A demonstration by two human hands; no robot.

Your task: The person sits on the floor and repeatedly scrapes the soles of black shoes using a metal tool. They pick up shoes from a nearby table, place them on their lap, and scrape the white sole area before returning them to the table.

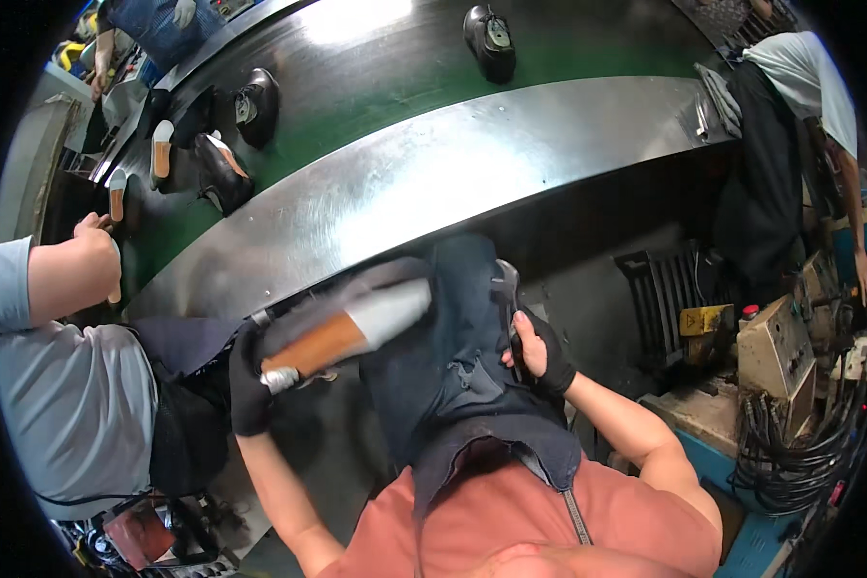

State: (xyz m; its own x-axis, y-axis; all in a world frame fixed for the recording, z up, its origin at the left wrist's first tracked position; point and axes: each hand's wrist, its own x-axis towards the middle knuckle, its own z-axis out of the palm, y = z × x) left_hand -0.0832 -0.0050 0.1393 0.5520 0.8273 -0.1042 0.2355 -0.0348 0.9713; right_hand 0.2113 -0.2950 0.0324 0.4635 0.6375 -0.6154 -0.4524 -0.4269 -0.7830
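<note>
My left hand [249, 380], in a dark glove, is closed on one end of a dark shoe upper on a last [356, 332]. Its underside faces up, brown at one part and white at the other, and it is smeared by motion. In a fingerless black glove, my right hand [541, 354] grips a dark metal hand tool [507, 279] with a shiny curved head, held beside my thigh. The tool's exact kind is hard to make out. Both hands are over my lap, where a dark apron [453, 337] lies.
Beyond my knees runs a metal ledge [405, 183] along a green conveyor belt [356, 135]. Black shoes [256, 108] [489, 43] stand on it. Co-workers are at the left [87, 405], right [790, 116] and far left. A control box [775, 352] and cables [790, 453] sit at right.
</note>
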